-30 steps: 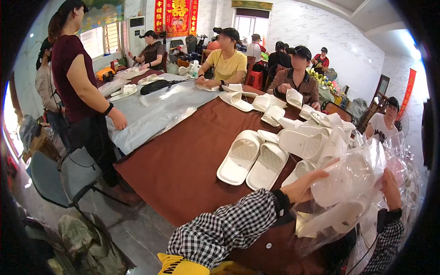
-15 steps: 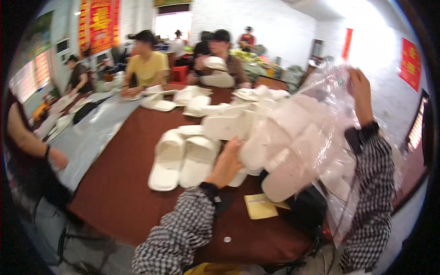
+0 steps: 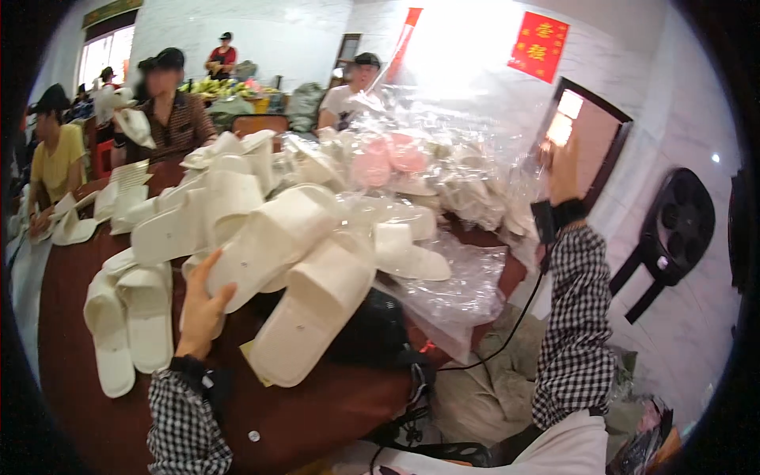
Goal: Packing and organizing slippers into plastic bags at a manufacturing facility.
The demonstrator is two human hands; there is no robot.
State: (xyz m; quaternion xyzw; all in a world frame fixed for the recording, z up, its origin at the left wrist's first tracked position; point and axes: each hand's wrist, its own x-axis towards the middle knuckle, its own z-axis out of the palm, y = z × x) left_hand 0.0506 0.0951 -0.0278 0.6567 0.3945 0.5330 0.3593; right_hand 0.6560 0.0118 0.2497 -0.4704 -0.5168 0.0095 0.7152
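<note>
White tiled walls and a red paper hanging [image 3: 541, 46] closed in a crowded workroom, where a long brown desk [image 3: 71, 317] carried heaps of white slippers. At the near end the left hand [image 3: 203, 305] was spread against the sole of a white slipper [image 3: 265, 241], fingers apart and pressing rather than clamped, while the right hand [image 3: 562, 170] was raised high with its fingers closed on the upper edge of a clear plastic bag [image 3: 451, 170]. That bag hung stretched between the two hands above the desk edge, and several slippers, among them a pink pair [image 3: 388, 162], already showed through the film, so the packing looked partly done. Much seemed left: a loose pair [image 3: 127, 321] lay flat on the desk just left of the wrist, and more slippers were piled further along. A dark bundle with a black cable [image 3: 514, 324] sat below the bag, near enough to snag it, and crumpled plastic [image 3: 455, 289] sagged over the desk edge. Other people [image 3: 170, 103] sat along the far side with their own piles, well apart from the bag.
</note>
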